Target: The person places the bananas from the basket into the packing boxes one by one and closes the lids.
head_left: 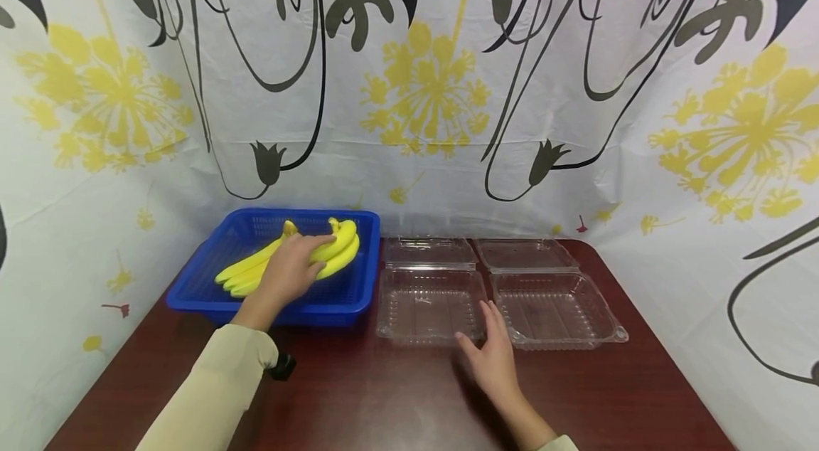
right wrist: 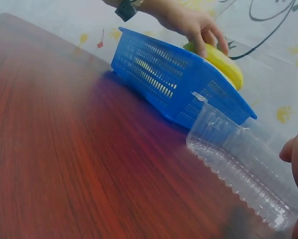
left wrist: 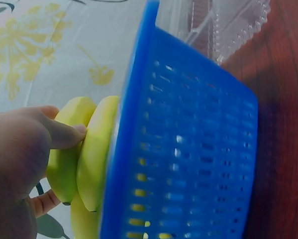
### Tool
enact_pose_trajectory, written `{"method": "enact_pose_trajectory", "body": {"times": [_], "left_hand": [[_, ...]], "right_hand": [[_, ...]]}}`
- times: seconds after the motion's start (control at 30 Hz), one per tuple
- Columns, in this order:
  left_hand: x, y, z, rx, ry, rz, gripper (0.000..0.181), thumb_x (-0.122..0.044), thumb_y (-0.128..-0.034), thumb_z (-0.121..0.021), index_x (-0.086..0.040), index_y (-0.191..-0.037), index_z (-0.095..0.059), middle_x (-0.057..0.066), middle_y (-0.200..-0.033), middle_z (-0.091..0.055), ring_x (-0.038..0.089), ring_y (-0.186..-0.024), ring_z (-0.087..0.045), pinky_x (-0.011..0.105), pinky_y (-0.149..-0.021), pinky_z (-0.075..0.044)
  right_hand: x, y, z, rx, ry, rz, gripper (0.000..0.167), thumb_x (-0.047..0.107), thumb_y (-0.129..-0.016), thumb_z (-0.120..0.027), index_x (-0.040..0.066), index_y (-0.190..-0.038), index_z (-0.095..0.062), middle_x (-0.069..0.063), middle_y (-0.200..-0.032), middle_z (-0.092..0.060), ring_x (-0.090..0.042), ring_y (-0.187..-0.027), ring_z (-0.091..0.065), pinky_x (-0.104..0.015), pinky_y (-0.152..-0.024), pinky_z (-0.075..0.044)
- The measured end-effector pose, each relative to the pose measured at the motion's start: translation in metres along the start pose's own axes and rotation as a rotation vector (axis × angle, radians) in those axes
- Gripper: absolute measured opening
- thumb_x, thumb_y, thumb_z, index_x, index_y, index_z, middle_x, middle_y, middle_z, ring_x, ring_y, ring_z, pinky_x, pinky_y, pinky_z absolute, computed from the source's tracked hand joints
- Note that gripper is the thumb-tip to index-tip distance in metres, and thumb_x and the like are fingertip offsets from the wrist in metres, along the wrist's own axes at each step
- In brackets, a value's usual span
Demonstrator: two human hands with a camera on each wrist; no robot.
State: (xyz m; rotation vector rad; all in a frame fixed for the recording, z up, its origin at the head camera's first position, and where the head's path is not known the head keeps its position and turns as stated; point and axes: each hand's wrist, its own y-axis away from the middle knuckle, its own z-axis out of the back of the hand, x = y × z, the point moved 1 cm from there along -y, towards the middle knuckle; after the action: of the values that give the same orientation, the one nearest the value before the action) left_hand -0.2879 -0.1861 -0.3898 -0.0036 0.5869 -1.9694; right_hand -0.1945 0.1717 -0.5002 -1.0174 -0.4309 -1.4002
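Observation:
In the head view, two bunches of yellow bananas (head_left: pixel 342 252) lie in a blue basket (head_left: pixel 367 273). My left hand (head_left: pixel 291 269) grips the right-hand bunch, its thumb and fingers around it; the left wrist view has the thumb pressed on the bananas (left wrist: pixel 96 154) beside the basket's rim. My right hand (head_left: pixel 495 358) hovers with spread fingers at the front of two clear plastic containers, between the left one (head_left: pixel 431 309) and the right one (head_left: pixel 553 309). It holds nothing. Both containers have their lids folded back.
The dark red wooden table (head_left: pixel 384 394) carries the basket on the left and the containers to its right. A patterned cloth (head_left: pixel 435 188) hangs behind the table and along both sides.

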Motion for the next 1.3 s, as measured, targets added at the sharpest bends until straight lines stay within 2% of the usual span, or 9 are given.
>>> {"method": "enact_pose_trajectory", "body": {"times": [0.2, 0.4, 0.6, 0.77, 1.0, 1.3], "left_hand": [[-0.014, -0.001, 0.001, -0.056, -0.028, -0.074, 0.048, -0.006, -0.0839, -0.074, -0.014, -0.13, -0.064, 0.006, -0.119, -0.067, 0.028, -0.095, -0.057, 0.044, -0.081, -0.049], [-0.03, -0.003, 0.001, -0.106, 0.021, -0.143, 0.046, -0.003, -0.0821, -0.074, -0.013, -0.126, -0.066, 0.005, -0.117, -0.068, 0.027, -0.095, -0.058, 0.043, -0.08, -0.049], [-0.044, -0.005, 0.0, -0.147, 0.069, -0.233, 0.047, -0.002, -0.0801, -0.077, -0.013, -0.124, -0.067, 0.005, -0.116, -0.069, 0.025, -0.096, -0.058, 0.042, -0.083, -0.048], [-0.055, -0.007, -0.003, -0.183, 0.093, -0.287, 0.047, -0.002, -0.0792, -0.078, -0.013, -0.123, -0.068, 0.004, -0.115, -0.069, 0.024, -0.094, -0.058, 0.041, -0.084, -0.048], [-0.07, -0.013, -0.009, -0.202, 0.139, -0.333, 0.046, -0.003, -0.0798, -0.078, -0.015, -0.123, -0.068, 0.002, -0.116, -0.069, 0.022, -0.095, -0.058, 0.04, -0.083, -0.048], [-0.089, -0.019, -0.02, -0.262, 0.171, -0.373, 0.048, -0.001, -0.0766, -0.081, -0.016, -0.121, -0.07, 0.001, -0.114, -0.069, 0.019, -0.093, -0.057, 0.038, -0.081, -0.049]], "right_hand": [[-0.005, 0.001, 0.001, -0.021, -0.056, -0.021, 0.073, 0.017, -0.084, -0.076, -0.003, -0.144, -0.039, -0.028, -0.148, -0.034, -0.047, -0.136, -0.03, -0.062, -0.106, -0.025], [-0.01, 0.002, 0.0, -0.015, -0.089, -0.07, 0.075, 0.022, -0.086, -0.075, 0.001, -0.147, -0.036, -0.028, -0.145, -0.038, -0.045, -0.132, -0.036, -0.061, -0.103, -0.032], [-0.016, 0.001, 0.002, 0.014, -0.134, -0.159, 0.076, 0.028, -0.088, -0.073, 0.009, -0.151, -0.034, -0.025, -0.149, -0.036, -0.04, -0.118, -0.053, -0.052, -0.091, -0.047], [-0.018, 0.001, 0.002, 0.03, -0.163, -0.181, 0.075, 0.03, -0.09, -0.071, 0.012, -0.152, -0.033, -0.022, -0.152, -0.033, -0.035, -0.11, -0.059, -0.044, -0.084, -0.049], [-0.02, -0.001, 0.001, 0.039, -0.245, -0.178, 0.076, 0.03, -0.09, -0.071, 0.014, -0.152, -0.032, -0.019, -0.153, -0.031, -0.039, -0.114, -0.057, -0.047, -0.089, -0.05], [-0.022, 0.0, -0.001, 0.024, -0.281, -0.165, 0.074, 0.026, -0.088, -0.073, 0.014, -0.151, -0.034, -0.022, -0.146, -0.042, -0.039, -0.112, -0.059, -0.047, -0.09, -0.049]]}}
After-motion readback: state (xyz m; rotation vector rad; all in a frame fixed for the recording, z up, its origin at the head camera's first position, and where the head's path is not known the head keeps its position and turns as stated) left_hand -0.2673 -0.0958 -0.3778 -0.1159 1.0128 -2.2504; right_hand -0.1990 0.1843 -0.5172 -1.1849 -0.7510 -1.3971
